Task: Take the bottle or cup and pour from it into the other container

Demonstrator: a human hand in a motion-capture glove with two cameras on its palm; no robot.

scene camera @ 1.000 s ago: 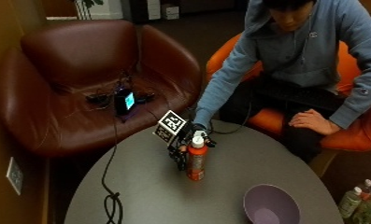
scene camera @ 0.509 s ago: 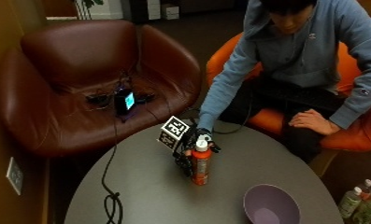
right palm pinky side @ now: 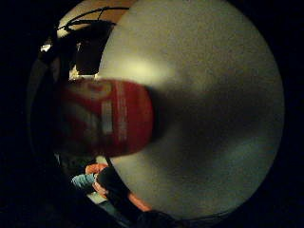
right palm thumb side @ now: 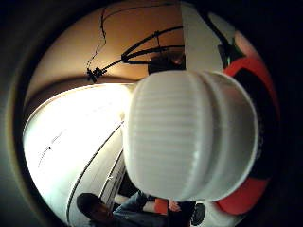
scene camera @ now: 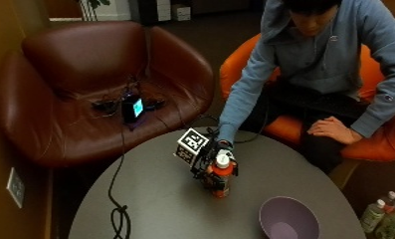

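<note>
In the outside view a red bottle [scene camera: 218, 180] with a white cap [scene camera: 222, 161] stands upright near the middle of the round grey table [scene camera: 150, 209]. My gloved right hand [scene camera: 209, 160] grips it from the far side, fingers curled round its body. I cannot tell whether its base touches the table. A purple bowl [scene camera: 288, 219] sits at the table's near right, apart from the bottle. The cap [right palm thumb side: 189, 137] fills the thumb side palm view. In the little finger side view, the red label [right palm pinky side: 107, 118] lies close to the palm over the table [right palm pinky side: 209, 123].
A black cable [scene camera: 117, 214] trails across the table's left side to a device [scene camera: 132, 107] on the brown armchair [scene camera: 84, 64]. The person's bare hand [scene camera: 333, 129] rests on a knee. Several bottles [scene camera: 382, 216] stand on the floor at the right.
My hand and the bottle have shifted a little across the table toward the bowl. The bowl has stayed where it was.
</note>
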